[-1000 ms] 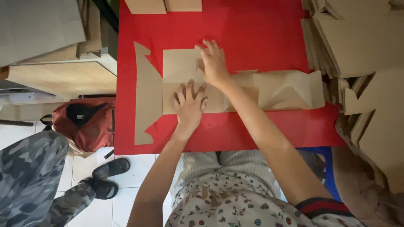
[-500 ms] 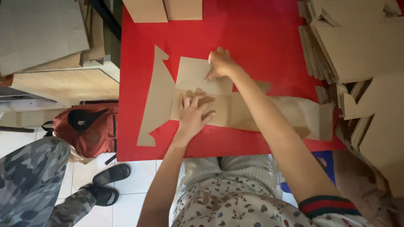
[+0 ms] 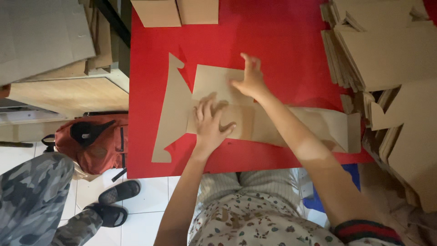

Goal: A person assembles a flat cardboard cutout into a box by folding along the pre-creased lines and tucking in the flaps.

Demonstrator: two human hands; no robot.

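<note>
**boxfold_newbie:** So what's going on here? Looks like a die-cut cardboard box blank [image 3: 214,107] lying flat on the red table [image 3: 282,41].

**flatpack_dan:** Yep. The left hand [image 3: 210,124] is pressed palm-down near the middle of the blank, fingers [image 3: 203,109] spread wide and holding nothing, just pinning it. The right hand [image 3: 249,79] is up on the far flap, fingers loosely open and flat on the board, gripping nothing either. I'd say a panel is being folded or creased.

**boxfold_newbie:** Any tips for doing that bit well?

**flatpack_dan:** My guess: keep the pinning hand right beside the score line so the board bends there and not elsewhere, then sweep the other hand along the flap with even pressure. Thin board kinks if you push at one spot.

**boxfold_newbie:** Anything different from half a second ago?

**flatpack_dan:** A little. The right hand sat more to the left over the top of the square flap then; now it's at that flap's right side, fingers pointing away. The left hand has barely shifted. The blank sits in about the same place.

**boxfold_newbie:** And around it?

**flatpack_dan:** Stacks of cardboard blanks [image 3: 387,50] on the right, two folded boxes [image 3: 175,11] at the far edge, a red backpack [image 3: 93,141] on the floor, and someone's camouflage trouser leg [image 3: 32,196] with black sandals [image 3: 114,202].
</note>
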